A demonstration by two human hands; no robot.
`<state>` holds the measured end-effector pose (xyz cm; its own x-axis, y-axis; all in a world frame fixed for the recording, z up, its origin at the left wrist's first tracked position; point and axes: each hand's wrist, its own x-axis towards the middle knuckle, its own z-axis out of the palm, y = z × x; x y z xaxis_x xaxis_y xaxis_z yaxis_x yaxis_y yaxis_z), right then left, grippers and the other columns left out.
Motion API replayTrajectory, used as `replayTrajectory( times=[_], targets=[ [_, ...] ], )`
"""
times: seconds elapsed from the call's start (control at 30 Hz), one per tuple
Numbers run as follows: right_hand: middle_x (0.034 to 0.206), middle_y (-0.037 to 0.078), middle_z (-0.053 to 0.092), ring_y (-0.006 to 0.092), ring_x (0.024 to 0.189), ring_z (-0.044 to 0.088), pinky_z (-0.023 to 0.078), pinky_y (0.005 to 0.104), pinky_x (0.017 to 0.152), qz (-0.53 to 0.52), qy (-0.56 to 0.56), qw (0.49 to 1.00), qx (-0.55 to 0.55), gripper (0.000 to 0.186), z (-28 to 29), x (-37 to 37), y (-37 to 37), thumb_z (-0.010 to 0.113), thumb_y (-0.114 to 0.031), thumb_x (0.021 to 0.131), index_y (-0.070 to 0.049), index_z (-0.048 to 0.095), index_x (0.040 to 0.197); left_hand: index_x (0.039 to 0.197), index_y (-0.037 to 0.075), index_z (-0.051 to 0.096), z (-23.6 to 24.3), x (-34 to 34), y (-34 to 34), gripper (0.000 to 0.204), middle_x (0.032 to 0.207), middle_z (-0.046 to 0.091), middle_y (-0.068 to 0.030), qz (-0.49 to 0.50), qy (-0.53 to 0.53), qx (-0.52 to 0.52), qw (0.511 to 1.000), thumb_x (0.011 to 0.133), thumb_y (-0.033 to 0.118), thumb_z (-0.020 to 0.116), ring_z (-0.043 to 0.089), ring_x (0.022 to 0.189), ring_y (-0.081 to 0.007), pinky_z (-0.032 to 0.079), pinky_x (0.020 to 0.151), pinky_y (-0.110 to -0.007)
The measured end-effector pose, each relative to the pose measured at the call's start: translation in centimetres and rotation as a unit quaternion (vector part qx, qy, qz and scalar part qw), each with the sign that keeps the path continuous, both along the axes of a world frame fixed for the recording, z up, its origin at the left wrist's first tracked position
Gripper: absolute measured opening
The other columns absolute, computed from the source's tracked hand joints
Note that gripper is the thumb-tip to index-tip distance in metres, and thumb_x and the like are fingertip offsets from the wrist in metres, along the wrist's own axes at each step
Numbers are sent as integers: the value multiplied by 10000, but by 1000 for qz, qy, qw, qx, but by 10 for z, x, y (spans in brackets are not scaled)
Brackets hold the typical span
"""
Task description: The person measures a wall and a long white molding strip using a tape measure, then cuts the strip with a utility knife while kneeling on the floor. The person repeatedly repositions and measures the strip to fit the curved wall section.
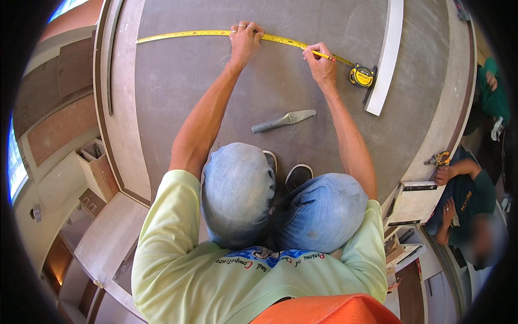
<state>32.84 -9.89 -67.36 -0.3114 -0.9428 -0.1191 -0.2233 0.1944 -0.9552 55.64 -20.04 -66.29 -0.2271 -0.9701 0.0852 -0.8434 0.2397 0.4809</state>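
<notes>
Now marking: left hand (245, 40) pins the yellow steel measuring tape (183, 35) flat on the grey board (178, 81); right hand (321, 65) grips a yellow pencil (322, 54), needing a steady tick beside the tape.

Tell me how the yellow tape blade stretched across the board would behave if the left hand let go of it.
The tape blade is thin and long, so it would probably flex and buckle rather than stay rigid. With its yellow case at the far end, it may well snap back once the left hand lifts. It lies flat on the smooth grey board, so it likely slides easily.
</notes>
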Motion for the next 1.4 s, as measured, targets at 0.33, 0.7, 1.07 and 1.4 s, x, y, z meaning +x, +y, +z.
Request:
replayTrajectory(
  times=[0.33,0.7,1.07,1.4],
  targets=[
    [733,71,702,237,692,680,509,378,652,17,17,1000,16,251,-2,-1,-1,654,-328,868,-77,651,883,992,157,714,-5,1,-2,149,1143,614,-115,-3,-2,-8,1000,874,244,684,500,1145,-361,407,965,-511],
    [722,57,699,235,684,682,513,383,646,56,51,996,38,248,0,-7,-4,646,-334,870,-87,654,874,970,154,721,-2,-1,-1,142,1139,615,-107,4,-2,11,1000,853,224,681,494,1157,-361,403,980,-505],
    [707,52,693,235,684,683,506,382,649,61,24,996,60,258,3,-5,-5,642,-352,860,-95,663,873,961,157,724,0,0,-1,139,1123,619,-102,7,-6,2,1000,843,220,684,505,1140,-356,407,980,-498],
    [712,69,690,233,677,672,506,388,646,68,7,996,58,282,-2,-9,-6,645,-363,852,-83,666,879,969,158,721,0,-2,-1,146,1130,621,-100,7,-17,9,1000,846,219,670,504,1151,-361,409,982,-504]
  ],
)
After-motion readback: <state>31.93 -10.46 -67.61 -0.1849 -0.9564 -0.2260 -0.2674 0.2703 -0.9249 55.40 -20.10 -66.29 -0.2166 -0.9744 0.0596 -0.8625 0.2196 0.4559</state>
